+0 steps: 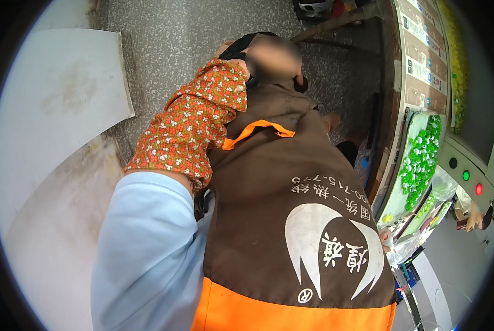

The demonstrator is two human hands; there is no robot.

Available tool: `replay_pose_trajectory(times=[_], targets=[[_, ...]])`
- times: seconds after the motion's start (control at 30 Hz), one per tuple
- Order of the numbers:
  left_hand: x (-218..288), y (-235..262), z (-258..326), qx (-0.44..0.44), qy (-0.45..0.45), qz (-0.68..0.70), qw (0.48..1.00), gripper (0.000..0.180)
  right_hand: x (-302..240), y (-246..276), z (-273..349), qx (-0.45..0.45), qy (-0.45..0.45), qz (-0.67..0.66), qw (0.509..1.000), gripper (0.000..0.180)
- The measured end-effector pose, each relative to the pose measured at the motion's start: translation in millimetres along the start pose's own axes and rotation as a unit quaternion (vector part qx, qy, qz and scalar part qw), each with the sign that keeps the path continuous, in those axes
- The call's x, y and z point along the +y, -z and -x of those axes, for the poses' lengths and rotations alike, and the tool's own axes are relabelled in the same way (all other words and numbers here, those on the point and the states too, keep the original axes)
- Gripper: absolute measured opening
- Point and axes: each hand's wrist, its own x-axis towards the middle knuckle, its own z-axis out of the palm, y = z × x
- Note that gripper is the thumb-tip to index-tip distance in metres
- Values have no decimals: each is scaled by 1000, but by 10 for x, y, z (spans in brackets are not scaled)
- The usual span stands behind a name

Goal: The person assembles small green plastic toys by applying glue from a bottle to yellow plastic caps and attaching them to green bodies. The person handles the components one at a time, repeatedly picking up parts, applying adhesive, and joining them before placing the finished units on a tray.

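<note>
My left arm reaches forward in a light blue sleeve [147, 231] and an orange floral sleeve cover [186, 124], with bare skin between them. Past the cuff, a small part of my left hand [224, 51] shows beside a black thing [252, 41] that I cannot make out. Its fingers are hidden, and a blurred patch covers the area to its right. My brown apron [258, 209], with orange trim and white print, fills the middle. An orange strip [258, 129] crosses its far part. My right hand cannot be seen.
White boards [65, 83] stand along the left, over a speckled floor [164, 27]. On the right, a bench holds a tray of green and white small pieces [420, 160]. Beside it sits a control panel [465, 174] with green and red lights. A person's hand [472, 218] shows farther right.
</note>
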Motion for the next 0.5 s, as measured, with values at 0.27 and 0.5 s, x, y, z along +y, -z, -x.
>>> replay_pose_trajectory(times=[0.27, 0.5], targets=[[235, 116, -56, -42, 18, -38, 998, 41, 18, 22, 31, 9, 8, 4, 1000, 46], [112, 67, -77, -31, -4, -20, 999, 40, -44, -50, 70, 7, 22, -1, 1000, 46]])
